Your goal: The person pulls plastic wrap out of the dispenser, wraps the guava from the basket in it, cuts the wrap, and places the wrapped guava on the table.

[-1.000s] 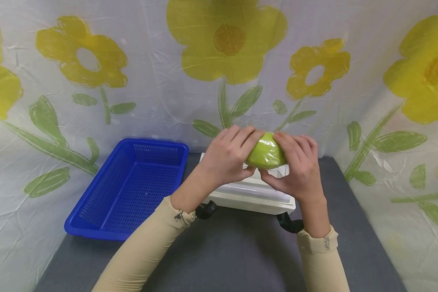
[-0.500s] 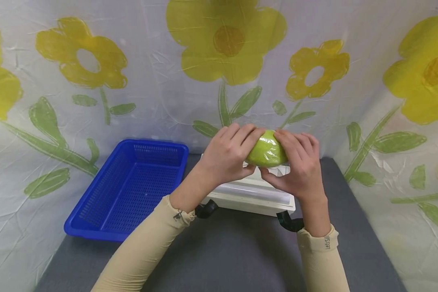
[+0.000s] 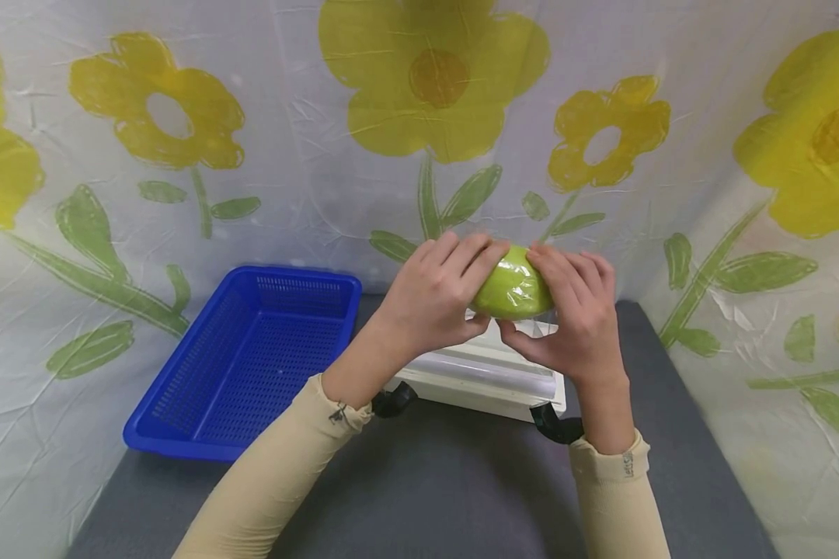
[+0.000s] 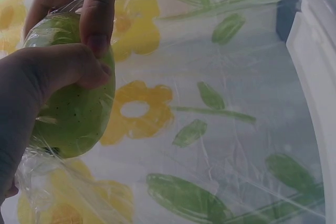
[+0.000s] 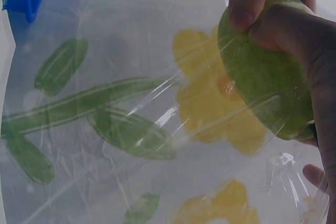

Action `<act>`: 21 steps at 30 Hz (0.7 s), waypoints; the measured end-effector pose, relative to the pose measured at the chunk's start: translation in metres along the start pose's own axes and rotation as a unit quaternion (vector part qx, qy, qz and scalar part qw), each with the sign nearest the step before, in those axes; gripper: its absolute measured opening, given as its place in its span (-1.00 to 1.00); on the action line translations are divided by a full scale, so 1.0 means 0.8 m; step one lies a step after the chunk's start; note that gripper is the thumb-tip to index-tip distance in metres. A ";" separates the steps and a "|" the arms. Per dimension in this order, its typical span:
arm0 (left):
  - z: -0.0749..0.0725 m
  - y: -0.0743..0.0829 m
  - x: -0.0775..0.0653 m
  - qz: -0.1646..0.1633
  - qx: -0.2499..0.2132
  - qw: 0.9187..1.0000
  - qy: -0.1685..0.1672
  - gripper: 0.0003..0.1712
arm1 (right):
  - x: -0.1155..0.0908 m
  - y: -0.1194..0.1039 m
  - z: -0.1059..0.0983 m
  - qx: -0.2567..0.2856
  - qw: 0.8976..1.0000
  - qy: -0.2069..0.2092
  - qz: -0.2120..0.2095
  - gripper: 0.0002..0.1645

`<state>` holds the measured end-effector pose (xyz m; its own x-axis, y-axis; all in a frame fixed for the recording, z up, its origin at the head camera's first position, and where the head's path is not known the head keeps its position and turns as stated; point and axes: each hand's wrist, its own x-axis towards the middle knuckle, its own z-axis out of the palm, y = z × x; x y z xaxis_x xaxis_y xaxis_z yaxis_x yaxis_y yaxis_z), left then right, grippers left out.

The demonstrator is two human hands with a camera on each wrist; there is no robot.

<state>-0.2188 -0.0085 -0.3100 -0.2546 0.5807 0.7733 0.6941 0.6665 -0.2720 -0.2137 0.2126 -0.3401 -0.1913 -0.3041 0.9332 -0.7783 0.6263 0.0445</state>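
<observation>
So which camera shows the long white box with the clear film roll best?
The head view: it shows most of the long white box, clear film roll included, though the far side is partly covered. Left wrist shows only a cropped strip at right; right wrist, a white sliver at left, likely its edge.

in the head view the left hand (image 3: 436,295) and right hand (image 3: 576,318) cover the two ends of the green fruit (image 3: 516,289), and all three hide part of the white dispenser (image 3: 489,392). the left sleeve (image 3: 273,481) hides the near right corner of the blue basket (image 3: 196,449); it and the right sleeve (image 3: 622,512) run off the bottom edge. the cuff lettering (image 3: 628,466) is too small to read. the right wrist view catches only a corner of the basket.
</observation>
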 end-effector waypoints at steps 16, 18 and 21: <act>-0.029 0.054 -0.065 -0.005 -0.043 0.999 -0.029 -0.18 | -0.053 -0.071 -0.022 0.000 1.000 -0.016 -0.020 -0.26; -0.031 0.061 -0.072 -0.007 -0.045 0.998 -0.032 -0.19 | -0.060 -0.079 -0.025 -0.003 1.000 -0.019 -0.019 -0.27; -0.035 0.072 -0.083 -0.009 -0.050 0.998 -0.036 -0.19 | -0.071 -0.090 -0.029 -0.008 1.000 -0.023 -0.017 -0.29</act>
<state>-0.1432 -0.0219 -0.3607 -0.3129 0.6041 0.7329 0.7516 0.6293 -0.1978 -0.1329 0.2016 -0.3882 -0.1926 -0.3577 0.9138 -0.7755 0.6261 0.0816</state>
